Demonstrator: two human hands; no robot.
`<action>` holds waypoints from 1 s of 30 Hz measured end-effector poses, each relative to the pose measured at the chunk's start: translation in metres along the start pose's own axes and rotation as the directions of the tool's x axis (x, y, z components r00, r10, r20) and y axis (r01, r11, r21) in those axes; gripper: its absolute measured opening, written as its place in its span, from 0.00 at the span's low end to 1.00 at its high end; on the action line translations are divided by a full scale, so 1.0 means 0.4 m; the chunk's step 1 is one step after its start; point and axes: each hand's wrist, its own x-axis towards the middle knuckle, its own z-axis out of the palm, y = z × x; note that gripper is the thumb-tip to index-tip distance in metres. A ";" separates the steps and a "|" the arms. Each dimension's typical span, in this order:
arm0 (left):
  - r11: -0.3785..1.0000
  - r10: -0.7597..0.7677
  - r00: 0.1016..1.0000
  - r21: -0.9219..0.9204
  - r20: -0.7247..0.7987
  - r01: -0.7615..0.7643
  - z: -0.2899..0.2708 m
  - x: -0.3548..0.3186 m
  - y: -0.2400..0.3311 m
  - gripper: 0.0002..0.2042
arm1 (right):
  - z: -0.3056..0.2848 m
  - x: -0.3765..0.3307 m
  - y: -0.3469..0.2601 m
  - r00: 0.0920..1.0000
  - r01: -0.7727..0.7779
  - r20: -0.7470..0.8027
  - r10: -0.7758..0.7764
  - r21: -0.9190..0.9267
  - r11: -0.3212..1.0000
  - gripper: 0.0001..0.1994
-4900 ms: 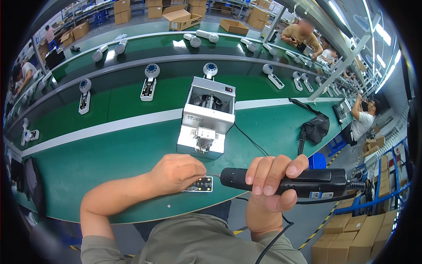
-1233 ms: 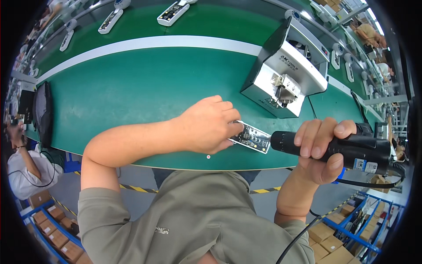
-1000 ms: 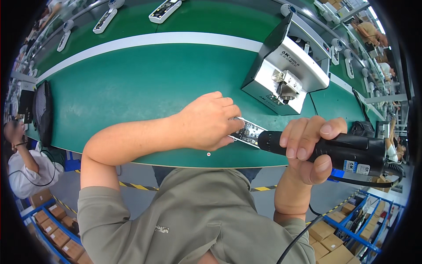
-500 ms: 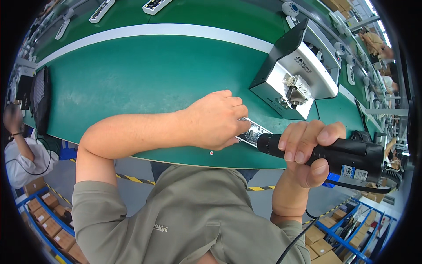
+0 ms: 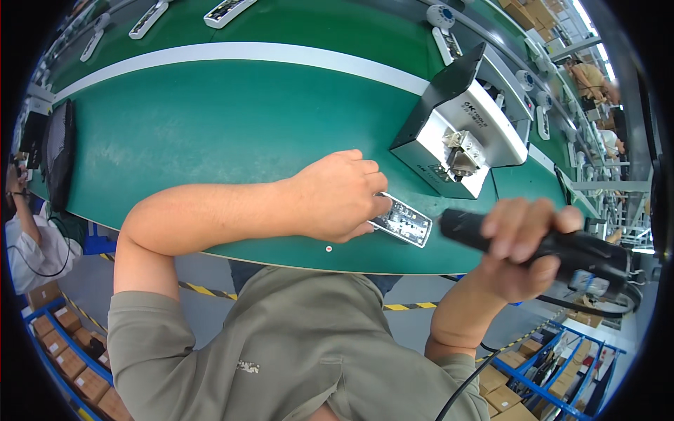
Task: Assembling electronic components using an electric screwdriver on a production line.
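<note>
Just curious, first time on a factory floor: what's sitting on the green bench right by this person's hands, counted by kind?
Grey plate under left hand: 1
Black driver in right hand: 1
Metal box: 1
Loose screw: 1
Total: 4

A long green workbench (image 5: 210,133) with a white stripe (image 5: 232,50) along it curves across the room. Beyond it runs a second green line. The grey floor (image 5: 203,270) below carries yellow-and-black tape (image 5: 200,290). Blue racks (image 5: 554,365) holding cardboard boxes (image 5: 60,337) stand at both lower corners.
</note>
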 end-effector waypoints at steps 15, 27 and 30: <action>1.000 -0.007 1.000 -0.011 0.030 0.007 -0.004 -0.001 0.006 0.16 | -0.052 0.062 0.003 0.993 0.092 0.088 -0.074 -0.234 0.968 0.12; 1.000 0.016 1.000 0.021 0.001 -0.016 -0.006 0.002 0.023 0.12 | -0.062 0.038 -0.012 0.954 0.300 0.096 -0.284 -0.294 0.908 0.10; 0.999 0.033 0.999 0.033 0.003 -0.033 -0.008 0.004 0.029 0.12 | -0.050 0.038 -0.015 0.969 0.248 0.084 -0.234 -0.308 0.919 0.14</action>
